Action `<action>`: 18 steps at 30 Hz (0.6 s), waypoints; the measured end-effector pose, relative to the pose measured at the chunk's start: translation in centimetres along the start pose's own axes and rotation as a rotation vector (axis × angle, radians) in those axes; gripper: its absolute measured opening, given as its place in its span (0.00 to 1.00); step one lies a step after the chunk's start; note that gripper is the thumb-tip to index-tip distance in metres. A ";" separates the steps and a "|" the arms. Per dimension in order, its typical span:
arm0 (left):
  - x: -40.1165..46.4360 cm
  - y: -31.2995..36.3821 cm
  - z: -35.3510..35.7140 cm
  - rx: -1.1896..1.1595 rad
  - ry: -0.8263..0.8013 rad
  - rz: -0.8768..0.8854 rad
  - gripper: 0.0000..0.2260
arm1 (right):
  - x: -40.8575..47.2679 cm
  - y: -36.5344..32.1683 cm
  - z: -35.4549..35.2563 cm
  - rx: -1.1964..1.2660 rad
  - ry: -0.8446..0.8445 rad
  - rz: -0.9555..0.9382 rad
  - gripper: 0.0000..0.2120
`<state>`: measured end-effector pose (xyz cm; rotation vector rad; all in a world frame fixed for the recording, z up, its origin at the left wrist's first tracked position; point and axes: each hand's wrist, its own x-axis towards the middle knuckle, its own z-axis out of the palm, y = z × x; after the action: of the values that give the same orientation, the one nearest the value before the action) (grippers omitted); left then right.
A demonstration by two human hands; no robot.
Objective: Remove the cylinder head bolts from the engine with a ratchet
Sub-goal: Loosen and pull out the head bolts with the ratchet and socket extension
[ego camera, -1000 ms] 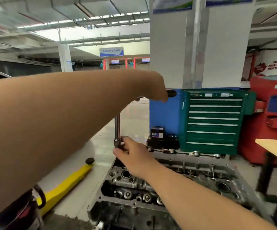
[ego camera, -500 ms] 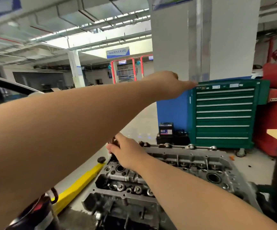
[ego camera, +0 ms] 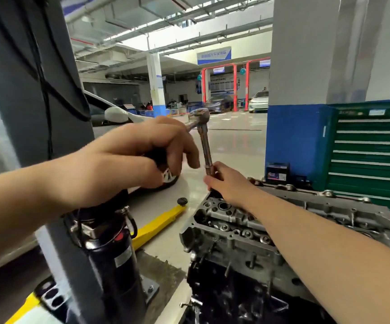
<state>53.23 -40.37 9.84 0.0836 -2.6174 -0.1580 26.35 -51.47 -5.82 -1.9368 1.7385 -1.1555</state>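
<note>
You are working at the near left corner of the engine (ego camera: pixel 282 232), which is sitting low in front of you with its cylinder head facing up. Your left hand (ego camera: pixel 128 160) is wrapping its grip around the dark handle of the ratchet (ego camera: pixel 197 118), fingers curled fully round it, with the handle running out to your left from the ratchet head. The ratchet head is standing high above the engine on a long steel extension (ego camera: pixel 205 146), which is leaning slightly and dropping towards the head's corner. Your right hand (ego camera: pixel 229 183) is closing its grip around the lower end of that extension, just above the casting; the socket and the bolt beneath it are hidden by your fingers. A grey lift column (ego camera: pixel 37 90) is rising at your left, with a black cylindrical motor unit (ego camera: pixel 112 260) at its foot and a yellow lift arm (ego camera: pixel 159 223) lying on the floor. A green tool cabinet (ego camera: pixel 371 150) is standing beyond the engine, beside a blue-and-white pillar (ego camera: pixel 306 90).
</note>
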 end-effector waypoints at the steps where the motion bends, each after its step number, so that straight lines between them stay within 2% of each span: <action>1: -1.8 -1.1 -0.9 0.044 0.002 -0.099 0.05 | 0.0 0.0 -0.1 -0.010 0.000 -0.001 0.07; 3: -4.7 -2.3 -2.0 -0.028 0.110 -0.350 0.08 | -0.2 -0.3 -0.3 -0.014 -0.013 -0.006 0.06; 6: -5.6 -2.0 -1.8 -0.199 0.287 -0.540 0.15 | -0.5 -0.5 -0.3 -0.003 -0.020 -0.013 0.05; 10: -2.5 -2.0 -1.5 0.115 0.346 -0.648 0.34 | -0.7 -0.7 -0.5 0.022 -0.019 0.004 0.04; 14: 0.3 -4.3 -2.4 0.432 0.189 -0.816 0.36 | -0.6 -0.6 -0.6 0.060 0.000 0.021 0.04; 18: 1.2 -9.1 -3.6 0.640 -0.112 -0.966 0.30 | -0.5 -0.3 -0.7 0.097 -0.016 0.031 0.05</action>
<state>54.27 -49.87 12.37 1.5711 -2.3944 0.3623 26.11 -50.76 -5.31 -1.8514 1.6662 -1.1881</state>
